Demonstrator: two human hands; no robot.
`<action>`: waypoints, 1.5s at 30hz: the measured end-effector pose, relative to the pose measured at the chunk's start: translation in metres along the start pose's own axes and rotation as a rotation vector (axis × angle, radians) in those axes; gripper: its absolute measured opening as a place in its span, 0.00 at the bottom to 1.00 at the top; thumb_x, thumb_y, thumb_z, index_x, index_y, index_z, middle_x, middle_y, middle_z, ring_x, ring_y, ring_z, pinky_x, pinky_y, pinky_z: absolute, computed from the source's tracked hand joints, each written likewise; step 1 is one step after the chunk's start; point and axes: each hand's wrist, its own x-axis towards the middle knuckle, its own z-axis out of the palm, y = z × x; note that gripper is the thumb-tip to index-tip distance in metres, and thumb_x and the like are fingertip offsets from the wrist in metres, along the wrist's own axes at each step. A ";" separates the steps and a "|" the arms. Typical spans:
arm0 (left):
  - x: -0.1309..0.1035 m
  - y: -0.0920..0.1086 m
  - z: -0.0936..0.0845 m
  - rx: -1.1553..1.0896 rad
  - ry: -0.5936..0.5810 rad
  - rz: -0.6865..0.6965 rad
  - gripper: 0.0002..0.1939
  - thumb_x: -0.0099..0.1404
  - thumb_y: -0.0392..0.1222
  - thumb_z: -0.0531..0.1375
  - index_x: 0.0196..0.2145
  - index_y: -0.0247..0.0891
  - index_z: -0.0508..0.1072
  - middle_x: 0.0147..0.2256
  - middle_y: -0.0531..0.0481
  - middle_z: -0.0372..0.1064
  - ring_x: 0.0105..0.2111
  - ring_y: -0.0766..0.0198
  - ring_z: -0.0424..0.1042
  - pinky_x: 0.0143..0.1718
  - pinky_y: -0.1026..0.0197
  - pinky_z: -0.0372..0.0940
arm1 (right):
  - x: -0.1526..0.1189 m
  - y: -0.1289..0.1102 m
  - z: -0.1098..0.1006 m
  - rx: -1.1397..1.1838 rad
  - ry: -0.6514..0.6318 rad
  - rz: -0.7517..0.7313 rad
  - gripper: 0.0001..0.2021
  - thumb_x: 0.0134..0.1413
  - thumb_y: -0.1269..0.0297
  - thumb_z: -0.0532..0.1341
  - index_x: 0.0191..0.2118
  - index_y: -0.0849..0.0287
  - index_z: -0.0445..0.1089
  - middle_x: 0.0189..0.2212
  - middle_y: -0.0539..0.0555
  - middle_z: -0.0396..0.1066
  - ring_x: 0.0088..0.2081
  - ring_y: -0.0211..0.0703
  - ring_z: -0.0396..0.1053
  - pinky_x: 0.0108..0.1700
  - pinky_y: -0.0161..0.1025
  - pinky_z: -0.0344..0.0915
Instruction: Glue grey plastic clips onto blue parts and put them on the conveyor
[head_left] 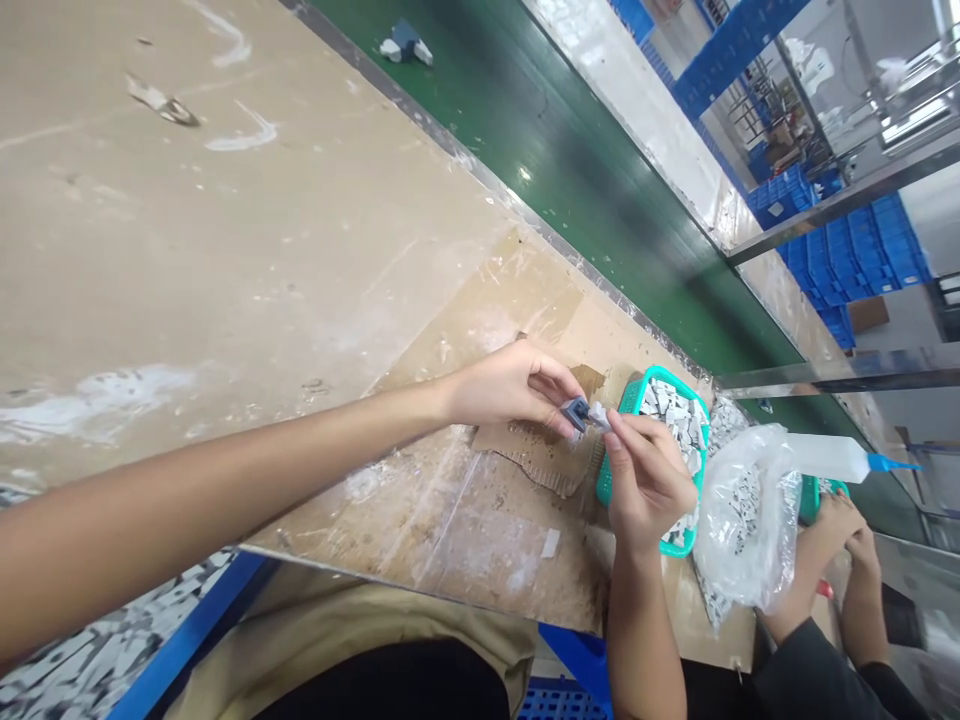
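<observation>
Between the fingertips of my left hand (525, 385) is a small dark grey-blue block-like part (575, 413). My right hand (649, 475) pinches a small white piece (598, 415) right beside it. The two pieces meet or nearly meet; whether they are joined I cannot tell. Both hands are above a worn sheet of cardboard (540, 462) on the worktable. Close to my right hand stands a turquoise basket (606, 485) full of white and grey small pieces.
A green conveyor belt (585, 150) runs behind the table, carrying a dark-and-white assembled part (406, 43). At right are a clear plastic bag (750, 530) of small parts, a white bottle with a blue nozzle (829, 457) and a co-worker's hands (844, 520). Loose pieces fill a blue-edged bin (191, 640).
</observation>
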 end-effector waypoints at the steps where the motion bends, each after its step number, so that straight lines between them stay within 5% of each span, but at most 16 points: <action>1: 0.000 0.000 0.000 -0.003 0.002 -0.003 0.14 0.44 0.30 0.72 0.32 0.34 0.79 0.33 0.44 0.79 0.34 0.62 0.78 0.42 0.59 0.73 | 0.000 0.000 0.000 0.010 -0.012 -0.001 0.20 0.57 0.75 0.63 0.50 0.43 0.75 0.35 0.51 0.75 0.36 0.42 0.73 0.36 0.42 0.72; 14: -0.003 0.004 0.002 0.012 0.003 -0.001 0.13 0.46 0.30 0.72 0.33 0.32 0.80 0.35 0.43 0.80 0.35 0.60 0.79 0.42 0.61 0.73 | 0.000 0.002 0.001 -0.011 -0.086 -0.001 0.16 0.58 0.73 0.62 0.49 0.46 0.76 0.35 0.52 0.75 0.36 0.42 0.74 0.37 0.43 0.73; 33: -0.003 -0.012 0.009 0.083 0.189 0.035 0.16 0.44 0.39 0.74 0.33 0.34 0.81 0.33 0.43 0.80 0.33 0.57 0.79 0.41 0.58 0.75 | 0.000 0.006 0.001 0.021 -0.182 0.108 0.23 0.59 0.77 0.54 0.50 0.45 0.76 0.34 0.53 0.72 0.35 0.39 0.73 0.36 0.38 0.72; 40: -0.003 0.001 0.006 0.164 0.218 -0.092 0.17 0.45 0.38 0.74 0.34 0.32 0.80 0.29 0.43 0.78 0.30 0.61 0.78 0.34 0.64 0.72 | 0.002 0.006 0.005 0.057 -0.252 0.141 0.25 0.60 0.77 0.52 0.55 0.44 0.72 0.36 0.52 0.70 0.38 0.38 0.71 0.40 0.36 0.71; 42: -0.002 0.004 0.008 0.087 0.250 -0.088 0.20 0.47 0.38 0.74 0.39 0.34 0.78 0.31 0.45 0.78 0.30 0.61 0.78 0.32 0.65 0.71 | 0.002 0.006 0.005 0.067 -0.210 0.173 0.25 0.61 0.76 0.52 0.58 0.44 0.69 0.43 0.54 0.70 0.43 0.39 0.71 0.44 0.38 0.72; 45: -0.003 0.007 0.012 -0.163 0.305 -0.083 0.21 0.51 0.38 0.72 0.44 0.39 0.76 0.35 0.48 0.76 0.32 0.60 0.78 0.33 0.64 0.72 | 0.003 0.008 0.000 0.098 0.038 0.270 0.21 0.63 0.71 0.53 0.59 0.47 0.68 0.48 0.57 0.67 0.42 0.40 0.72 0.42 0.39 0.73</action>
